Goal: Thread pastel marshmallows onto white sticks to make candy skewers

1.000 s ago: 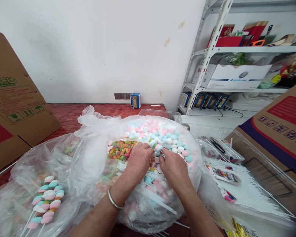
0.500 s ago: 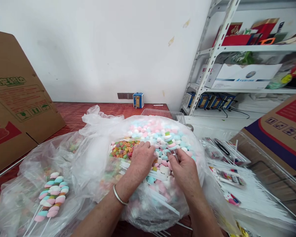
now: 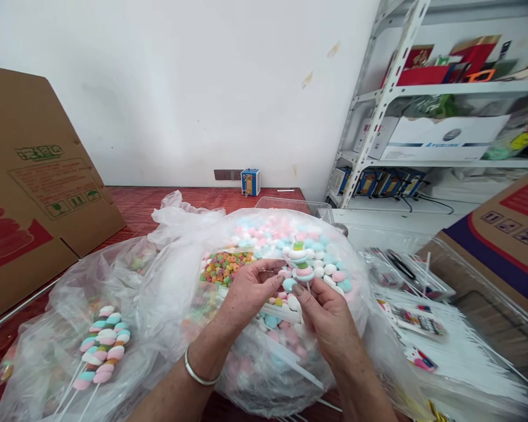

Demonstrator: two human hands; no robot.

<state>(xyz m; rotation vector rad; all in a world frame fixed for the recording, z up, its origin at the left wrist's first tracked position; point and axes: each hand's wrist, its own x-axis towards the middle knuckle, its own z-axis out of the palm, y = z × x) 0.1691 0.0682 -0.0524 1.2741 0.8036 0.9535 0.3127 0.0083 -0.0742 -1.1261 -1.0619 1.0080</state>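
Marshmallow skewer (image 3: 303,266), one: held nearly upright over the marshmallow bag (image 3: 264,390), nearer than the far right corner of the tabletop (image 3: 136,205). Its stick is pinched between thumb and fingers of the right hand (image 3: 328,313). Left hand (image 3: 250,290): placed just left of the skewer, thumb and forefinger slightly parted; whether anything is gripped cannot be told. White box (image 3: 444,138): marked apparently "Ayuslink". Left carton (image 3: 48,176): green characters, illegible; glass, arrow and umbrella symbols printed.

a red table (image 3: 134,205) bears plastic bags (image 3: 169,275), blue box (image 3: 250,183)
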